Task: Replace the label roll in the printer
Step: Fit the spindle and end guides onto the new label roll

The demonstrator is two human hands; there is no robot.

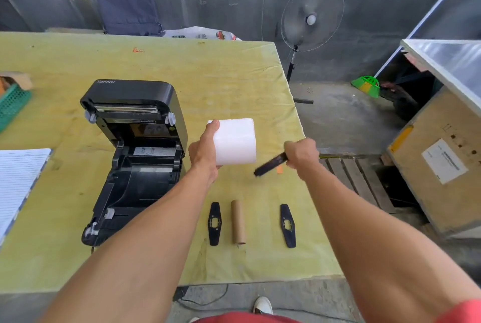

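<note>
A black label printer (135,156) stands on the yellow-green table (223,75) with its lid swung up and its roll bay bare. My left hand (204,152) holds a full white label roll (235,142) above the table, right of the printer. My right hand (302,153) grips a black spindle rod (270,164) that points down-left toward the roll's end, a short gap away. Near the front edge lie a bare brown cardboard core (238,221) and two flat black roll guides (215,223) (288,225), one on each side of it.
A lined notepad (18,182) and a green basket (11,104) sit at the table's left side. Past the right edge are a standing fan (311,18), a wooden pallet (359,182) and a large crate (440,166). A cable (208,302) lies on the floor near my shoe.
</note>
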